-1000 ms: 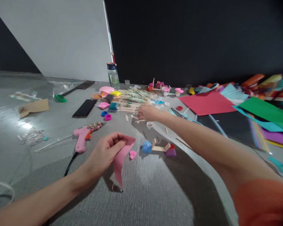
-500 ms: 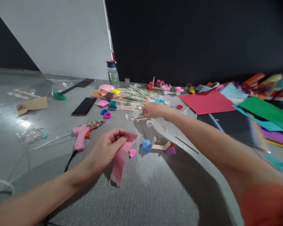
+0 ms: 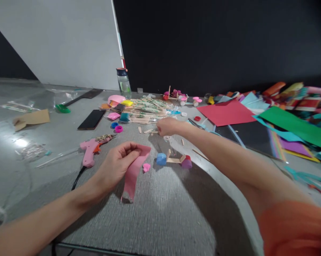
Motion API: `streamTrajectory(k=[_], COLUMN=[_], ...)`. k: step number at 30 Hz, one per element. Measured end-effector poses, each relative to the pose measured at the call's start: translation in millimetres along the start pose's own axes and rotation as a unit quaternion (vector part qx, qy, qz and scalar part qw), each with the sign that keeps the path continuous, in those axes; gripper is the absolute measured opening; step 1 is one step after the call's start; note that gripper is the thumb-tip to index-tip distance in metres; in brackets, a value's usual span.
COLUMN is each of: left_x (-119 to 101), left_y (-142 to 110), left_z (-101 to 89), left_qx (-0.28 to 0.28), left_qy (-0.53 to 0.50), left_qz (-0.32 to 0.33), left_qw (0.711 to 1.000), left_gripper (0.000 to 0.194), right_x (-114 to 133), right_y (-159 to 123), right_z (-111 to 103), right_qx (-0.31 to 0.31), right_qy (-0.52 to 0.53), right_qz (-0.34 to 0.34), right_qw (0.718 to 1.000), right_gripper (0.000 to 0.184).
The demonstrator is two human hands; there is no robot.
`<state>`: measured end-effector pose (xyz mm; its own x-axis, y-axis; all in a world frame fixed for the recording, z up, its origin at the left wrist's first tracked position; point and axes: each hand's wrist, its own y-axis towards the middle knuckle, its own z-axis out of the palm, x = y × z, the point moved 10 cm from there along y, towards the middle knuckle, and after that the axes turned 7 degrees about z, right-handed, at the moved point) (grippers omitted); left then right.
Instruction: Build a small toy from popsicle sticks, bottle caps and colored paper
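My left hand [image 3: 123, 160] is closed on a strip of pink paper or felt [image 3: 132, 177], pinched at its top; the strip hangs down with a ragged lower end. Just right of it lies a small bright pink clay piece [image 3: 146, 167]. A small model of wooden sticks [image 3: 174, 160] stands beyond, with a blue bottle cap [image 3: 161, 159] at one end and a purple-red cap [image 3: 186, 161] at the other. My right hand [image 3: 167, 127] reaches far forward, fingers curled down beside short wooden stick pieces [image 3: 148, 131] and a white ring [image 3: 167, 138]; its fingertips are partly hidden.
On the left lie a pink glue gun [image 3: 89, 151] with a black cord, a phone [image 3: 91, 119] and cardboard [image 3: 32, 119]. Packaged sticks [image 3: 149, 110] and a water bottle [image 3: 123, 83] are at the back. Coloured sheets [image 3: 226, 113] and teal-handled scissors [image 3: 309, 177] are on the right.
The view has shifted slightly, so most things appear a little further left. My right hand stays low near the stick pieces, now partly over the white ring. My left hand keeps the pink strip.
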<state>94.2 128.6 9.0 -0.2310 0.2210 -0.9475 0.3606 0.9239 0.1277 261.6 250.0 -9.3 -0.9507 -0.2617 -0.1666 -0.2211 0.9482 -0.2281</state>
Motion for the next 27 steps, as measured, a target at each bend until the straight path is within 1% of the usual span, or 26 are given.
streamTrajectory(k=[2, 4, 6, 7, 8, 10, 12, 14, 17, 20, 23, 27], left_x=[1, 3, 5, 5, 6, 7, 9, 10, 7, 1, -3, -5], left_y=[-3, -7, -13, -16, -20, -28, -36, -42, -46, -46, -46, -47], left_z=[-3.7, -7.2, -8.0, -7.0, -4.9, 4.5, 21.6, 44.6, 79.2, 104.9, 118.8, 126.2], left_qx=[-0.005, -0.009, -0.005, 0.001, 0.007, 0.03, 0.063, 0.102, 0.151, 0.185, 0.197, 0.183], left_qy=[-0.001, -0.004, -0.009, -0.01, -0.008, -0.007, -0.021, -0.053, -0.082, -0.086, -0.086, -0.099], left_qz=[-0.003, -0.011, -0.024, -0.031, -0.036, -0.042, -0.048, -0.054, -0.05, -0.035, -0.029, -0.033], left_qw=[1.0, 1.0, 1.0, 0.999, 0.999, 0.999, 0.997, 0.992, 0.984, 0.978, 0.976, 0.978], left_gripper=[0.017, 0.017, 0.018, 0.019, 0.02, 0.02, 0.02, 0.02, 0.018, 0.018, 0.019, 0.019], right_x=[-9, -25, -46, -56, -68, -88, -99, -103, -97, -89, -86, -87], right_y=[-10, -28, -56, -73, -92, -132, -167, -191, -206, -206, -204, -212], right_z=[-10, -19, -21, -20, -17, -5, 15, 36, 61, 72, 73, 65], right_qx=[-0.009, -0.015, -0.021, -0.029, -0.037, -0.061, -0.074, -0.088, -0.105, -0.122, -0.136, -0.15], right_qy=[0.006, 0.016, 0.03, 0.041, 0.053, 0.077, 0.104, 0.116, 0.115, 0.101, 0.084, 0.081], right_qz=[0.016, 0.041, 0.07, 0.084, 0.101, 0.141, 0.167, 0.19, 0.21, 0.216, 0.225, 0.23], right_qw=[1.0, 0.999, 0.997, 0.995, 0.993, 0.985, 0.978, 0.971, 0.965, 0.963, 0.961, 0.958], right_gripper=[0.03, 0.024, 0.017, 0.01, 0.004, 0.008, 0.013, 0.016, 0.018, 0.02, 0.022, 0.023])
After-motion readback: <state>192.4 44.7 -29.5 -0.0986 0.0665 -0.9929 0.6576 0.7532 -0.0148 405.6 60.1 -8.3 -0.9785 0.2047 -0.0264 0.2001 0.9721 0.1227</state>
